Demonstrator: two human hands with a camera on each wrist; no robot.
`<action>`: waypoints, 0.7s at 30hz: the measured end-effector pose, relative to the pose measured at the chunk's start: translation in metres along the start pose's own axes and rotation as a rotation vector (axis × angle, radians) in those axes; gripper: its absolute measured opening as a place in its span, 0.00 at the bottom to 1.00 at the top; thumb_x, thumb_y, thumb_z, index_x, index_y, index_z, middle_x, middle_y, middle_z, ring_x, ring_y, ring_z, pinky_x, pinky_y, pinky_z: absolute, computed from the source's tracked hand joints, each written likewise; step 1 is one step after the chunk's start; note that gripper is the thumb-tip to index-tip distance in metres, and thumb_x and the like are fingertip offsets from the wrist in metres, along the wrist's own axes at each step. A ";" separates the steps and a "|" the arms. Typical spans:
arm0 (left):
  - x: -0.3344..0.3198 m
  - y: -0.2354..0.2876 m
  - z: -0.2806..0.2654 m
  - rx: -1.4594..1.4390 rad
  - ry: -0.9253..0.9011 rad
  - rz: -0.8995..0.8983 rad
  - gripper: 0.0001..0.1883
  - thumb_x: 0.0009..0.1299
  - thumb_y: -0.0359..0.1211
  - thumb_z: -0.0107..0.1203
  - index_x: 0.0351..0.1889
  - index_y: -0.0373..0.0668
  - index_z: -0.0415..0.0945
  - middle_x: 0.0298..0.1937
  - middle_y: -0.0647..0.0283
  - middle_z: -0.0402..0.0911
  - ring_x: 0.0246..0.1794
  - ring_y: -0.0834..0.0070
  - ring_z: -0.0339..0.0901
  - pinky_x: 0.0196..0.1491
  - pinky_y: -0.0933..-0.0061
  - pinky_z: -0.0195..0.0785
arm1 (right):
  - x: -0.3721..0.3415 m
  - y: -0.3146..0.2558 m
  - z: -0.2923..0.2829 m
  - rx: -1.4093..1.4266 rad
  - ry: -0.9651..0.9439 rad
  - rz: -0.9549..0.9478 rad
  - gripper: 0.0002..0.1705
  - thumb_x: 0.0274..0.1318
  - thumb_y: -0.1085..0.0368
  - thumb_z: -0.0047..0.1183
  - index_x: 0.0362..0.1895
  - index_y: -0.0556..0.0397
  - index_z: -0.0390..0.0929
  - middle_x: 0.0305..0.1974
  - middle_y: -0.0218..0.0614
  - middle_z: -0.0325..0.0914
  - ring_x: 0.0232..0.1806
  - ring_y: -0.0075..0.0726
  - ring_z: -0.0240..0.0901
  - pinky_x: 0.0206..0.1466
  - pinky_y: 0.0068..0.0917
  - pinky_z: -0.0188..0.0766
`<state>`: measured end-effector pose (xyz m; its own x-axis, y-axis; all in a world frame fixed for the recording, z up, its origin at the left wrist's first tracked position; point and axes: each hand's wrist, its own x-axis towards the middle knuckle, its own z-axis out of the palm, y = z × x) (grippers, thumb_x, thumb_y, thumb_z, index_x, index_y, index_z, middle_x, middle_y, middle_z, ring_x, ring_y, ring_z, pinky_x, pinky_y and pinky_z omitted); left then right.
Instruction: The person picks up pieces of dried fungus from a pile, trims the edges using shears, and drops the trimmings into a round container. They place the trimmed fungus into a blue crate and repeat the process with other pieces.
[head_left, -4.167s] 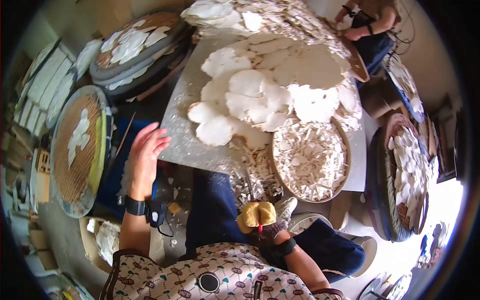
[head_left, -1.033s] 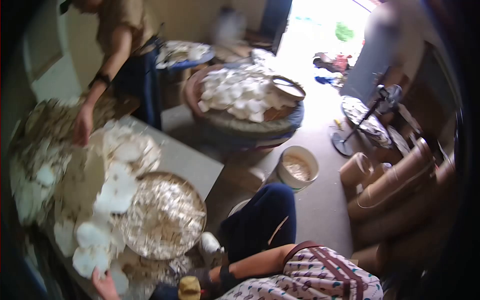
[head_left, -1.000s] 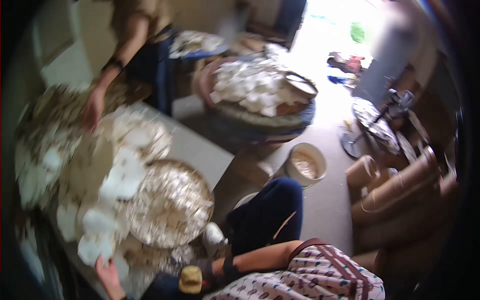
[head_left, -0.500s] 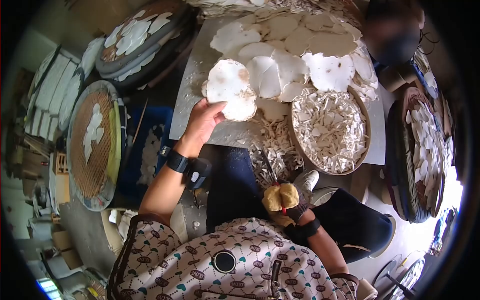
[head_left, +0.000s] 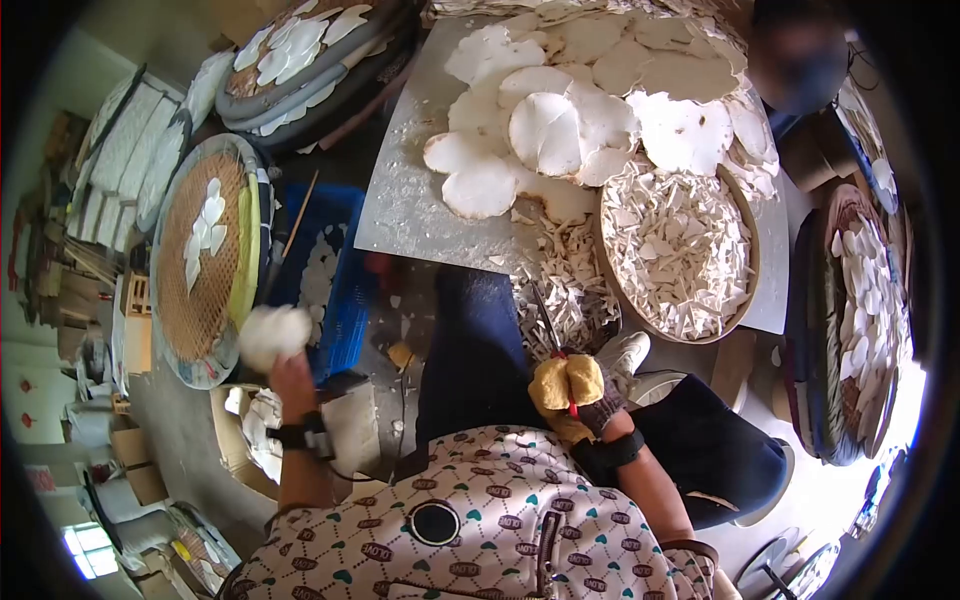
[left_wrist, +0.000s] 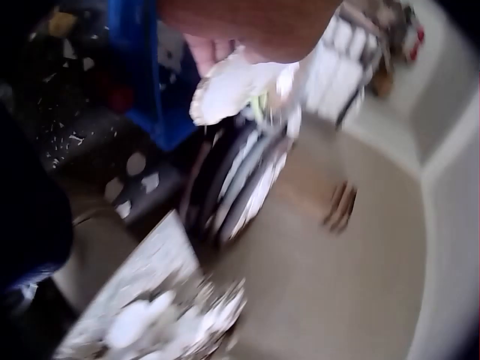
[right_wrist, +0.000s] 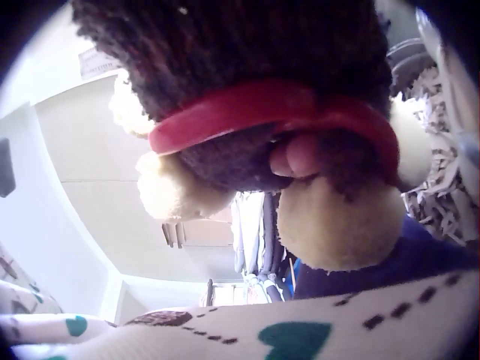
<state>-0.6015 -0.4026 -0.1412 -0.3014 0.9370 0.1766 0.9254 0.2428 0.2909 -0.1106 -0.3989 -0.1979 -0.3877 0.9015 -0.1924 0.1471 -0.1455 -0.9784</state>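
Observation:
My left hand (head_left: 293, 385) holds a thin, flat white slice (head_left: 273, 337) out to the left, beside the blue crate; both are blurred. In the left wrist view the fingers (left_wrist: 202, 54) grip this slice (left_wrist: 236, 86), which has a brownish edge. My right hand (head_left: 602, 410), in a dark knitted glove, grips red-handled scissors (right_wrist: 225, 112) padded with yellow foam (head_left: 567, 385). Their dark blades (head_left: 545, 318) point forward over a heap of cut white scraps (head_left: 570, 290). More white slices (head_left: 545, 130) lie overlapping on the metal table (head_left: 410, 190).
A round tray (head_left: 598, 250) of cut strips sits at the table's front right. To the left are a blue crate (head_left: 345, 335), a woven round tray (head_left: 175, 235) and a cardboard box (head_left: 235, 450). Another person (head_left: 800, 60) is beyond the table's right side.
About half a second ago my left hand held the slice up over the table's front edge; it has swung left and back toward the crate. My right hand still grips the scissors.

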 end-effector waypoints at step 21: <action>0.238 0.400 0.112 -1.063 -0.589 0.147 0.25 0.60 0.31 0.56 0.54 0.35 0.61 0.19 0.61 0.75 0.10 0.78 0.69 0.11 0.79 0.63 | -0.005 -0.018 0.003 0.136 0.149 -0.108 0.09 0.48 0.62 0.52 0.31 0.54 0.73 0.30 0.44 0.75 0.34 0.48 0.72 0.36 0.35 0.69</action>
<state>-0.2769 -0.0544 -0.0884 0.1956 0.9756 -0.0996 0.2100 0.0576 0.9760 -0.1134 -0.4022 -0.1794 -0.2545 0.9636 -0.0823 -0.0156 -0.0892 -0.9959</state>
